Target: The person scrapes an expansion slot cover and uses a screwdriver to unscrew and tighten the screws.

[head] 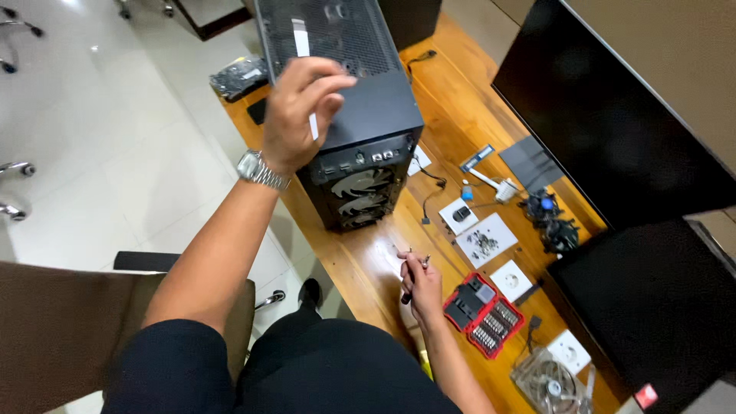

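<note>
- Case [360, 115] stood upright near the desk's [452, 100] left edge, fan side facing the camera, mesh panel on top.
- Left hand [299, 115] was up on the top front corner of the case, fingers curled over it, steadying it by the look of things. Couldn't tell how firmly it gripped.
- Right hand [420, 285] sat low over the desk, closed around a screwdriver [406, 295], with a couple of small metal bits, screws I'd guess, pinched at the fingertips.
- Looked like mid-teardown or mid-build: panel work on the case, screws in hand. I'd guess the next move needs the case kept from tipping while the screws get parked somewhere safe.
- Room was tight. The case sat right at the desk edge with bare floor [115, 153] below, so not much margin on that side.
- Right of it: red bit set [484, 313], white paper with loose screws [486, 241], a cooler [550, 222], a fan [548, 383], cables.
- Only open wood was the strip between the case and the right hand.
</note>
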